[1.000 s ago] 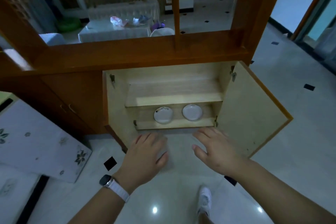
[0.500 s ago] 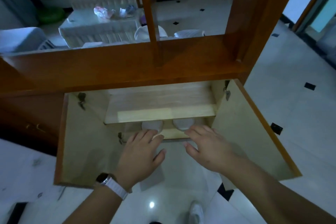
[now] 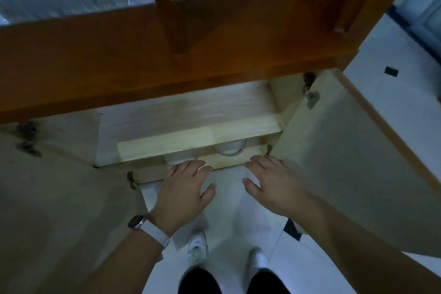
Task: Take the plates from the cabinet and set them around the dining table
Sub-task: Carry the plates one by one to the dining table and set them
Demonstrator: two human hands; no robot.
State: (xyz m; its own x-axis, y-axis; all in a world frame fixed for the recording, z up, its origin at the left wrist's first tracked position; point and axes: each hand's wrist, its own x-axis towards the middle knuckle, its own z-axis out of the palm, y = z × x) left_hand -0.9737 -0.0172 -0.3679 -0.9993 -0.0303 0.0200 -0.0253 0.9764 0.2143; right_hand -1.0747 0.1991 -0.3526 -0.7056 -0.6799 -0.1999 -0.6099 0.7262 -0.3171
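Left hand (image 3: 183,188) and right hand (image 3: 272,184) are both flat, fingers straight and empty, side by side at the cabinet (image 3: 241,162) front lip. Both plates lie ahead, inside the cabinet under its shelf (image 3: 191,141). Left plate (image 3: 177,159) sits at the left fingertips, contact unclear. Right plate (image 3: 230,149) sits deeper in. Left hand is nearer.

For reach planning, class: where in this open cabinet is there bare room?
The upper shelf is bare from side to side. The lower shelf is crowded: left plate and right plate sit in its low gap.
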